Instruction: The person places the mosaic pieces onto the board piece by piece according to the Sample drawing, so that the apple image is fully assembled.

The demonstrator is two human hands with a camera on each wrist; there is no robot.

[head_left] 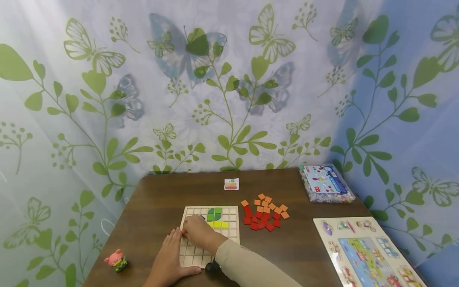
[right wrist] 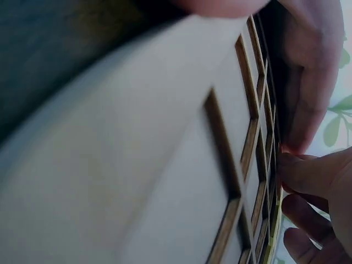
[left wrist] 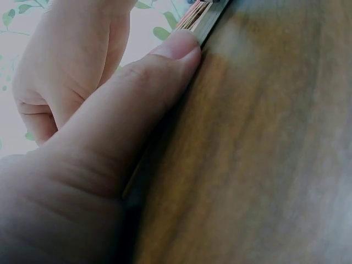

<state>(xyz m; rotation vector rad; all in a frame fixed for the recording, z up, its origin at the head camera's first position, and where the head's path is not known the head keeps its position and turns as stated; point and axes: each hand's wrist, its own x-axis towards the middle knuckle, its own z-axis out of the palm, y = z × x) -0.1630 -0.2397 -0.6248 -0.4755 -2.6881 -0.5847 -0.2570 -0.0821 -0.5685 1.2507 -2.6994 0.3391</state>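
Observation:
A pale wooden grid board (head_left: 191, 261) lies on the table, with green tiles (head_left: 214, 214) and yellow tiles (head_left: 220, 224) in its upper cells. My left hand (head_left: 169, 257) lies along the board's lower left corner, its thumb (left wrist: 148, 77) stretched against the near edge and its fingers by the left edge. Across the board reaches my right hand (head_left: 202, 232), fingers bent and tips at the left column. In the right wrist view its thumb and forefinger pinch a reddish sliver, apparently a tile, mostly hidden. Both hands' fingertips are close together there.
Orange tiles (head_left: 267, 202) and red tiles (head_left: 264, 220) lie scattered right of the board. A small pattern card (head_left: 231, 184) is behind it. At right are a clear box (head_left: 326, 184) and a picture puzzle (head_left: 369, 251); a pink figurine (head_left: 116, 259) stands at left.

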